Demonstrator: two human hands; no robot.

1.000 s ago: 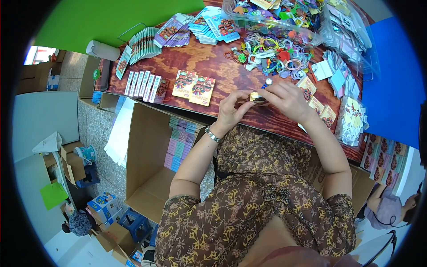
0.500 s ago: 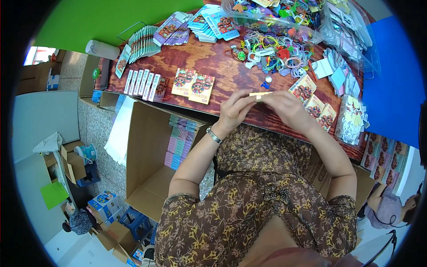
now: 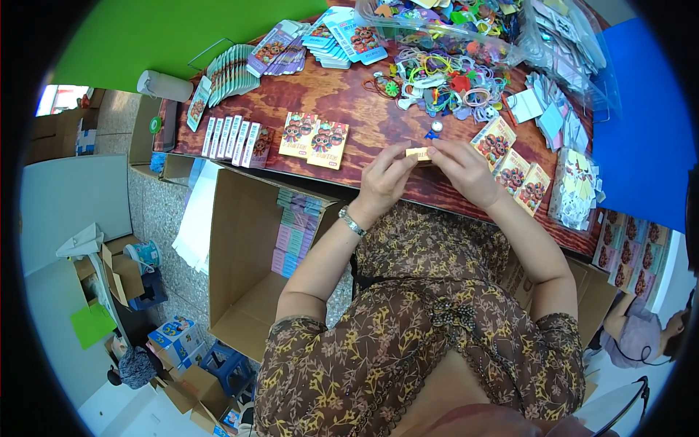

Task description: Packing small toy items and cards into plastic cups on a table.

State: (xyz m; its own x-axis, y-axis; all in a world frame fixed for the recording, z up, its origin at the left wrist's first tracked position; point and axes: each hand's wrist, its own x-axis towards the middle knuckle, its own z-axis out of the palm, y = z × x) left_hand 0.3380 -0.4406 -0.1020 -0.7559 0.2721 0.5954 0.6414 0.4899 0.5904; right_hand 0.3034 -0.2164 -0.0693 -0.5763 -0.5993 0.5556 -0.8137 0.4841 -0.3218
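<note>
At the table's front edge, my left hand point(image 3: 385, 182) and my right hand point(image 3: 464, 172) grip a small yellow box point(image 3: 418, 154) from both ends, fingers closed on it. Its narrow end faces up; the rest is mostly hidden by my fingers. Right of my right hand lie several flat yellow boxes with cartoon figures point(image 3: 512, 170). Two more yellow boxes point(image 3: 327, 143) lie to the left of my left hand. Just beyond my hands sits a small blue trinket with a round white top point(image 3: 435, 130).
A row of boxes point(image 3: 234, 139) stands at the left, with fanned card packs point(image 3: 231, 73) behind. Coloured hair ties and charms point(image 3: 455, 84) pile up near clear bins point(image 3: 444, 33). A bag of small cards point(image 3: 575, 191) lies right. An open carton point(image 3: 244, 251) holds boxes below the table.
My right fingers have drawn in closer round the top of the yellow box. The box's end shows more plainly now, and my left hand stays nearly in place.
</note>
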